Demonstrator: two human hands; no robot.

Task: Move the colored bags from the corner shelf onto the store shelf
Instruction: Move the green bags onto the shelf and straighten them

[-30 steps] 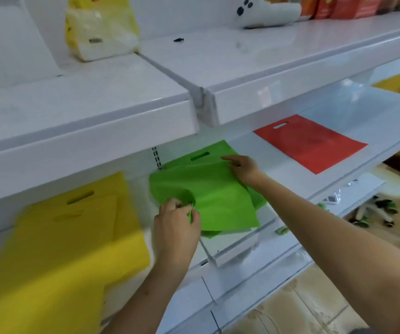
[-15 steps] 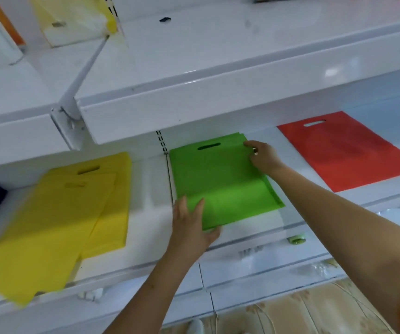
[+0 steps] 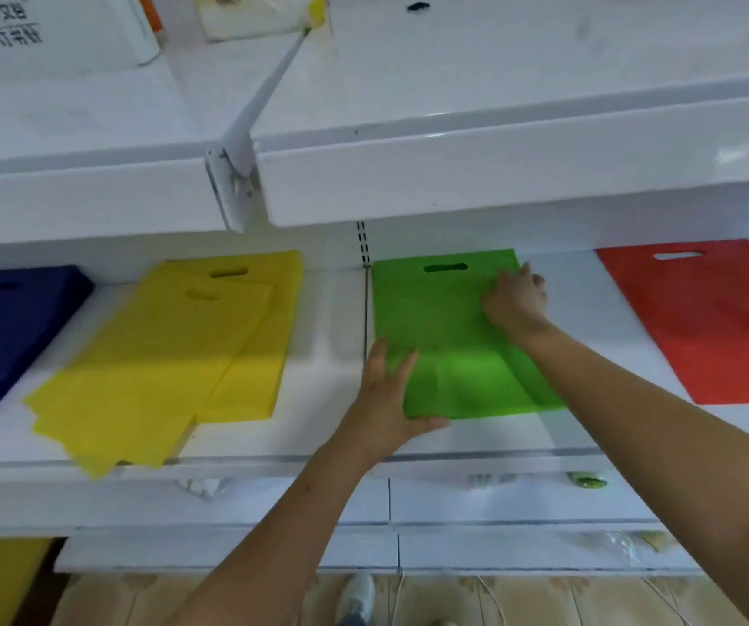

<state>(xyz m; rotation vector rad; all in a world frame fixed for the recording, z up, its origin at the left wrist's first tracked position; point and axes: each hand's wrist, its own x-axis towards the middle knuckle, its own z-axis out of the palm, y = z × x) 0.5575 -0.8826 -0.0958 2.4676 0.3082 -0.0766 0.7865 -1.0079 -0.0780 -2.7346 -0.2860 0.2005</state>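
On the white store shelf (image 3: 476,438), the green bag (image 3: 449,336) lies flat under both hands: left hand (image 3: 386,399) spread on its near-left corner, right hand (image 3: 515,298) pressing its far-right edge. Upper-shelf white box (image 3: 47,33) reads partly "engu".

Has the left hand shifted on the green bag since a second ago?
Yes. The left hand slid from the green bag's left edge toward its lower-left corner, nearer the shelf's front lip.
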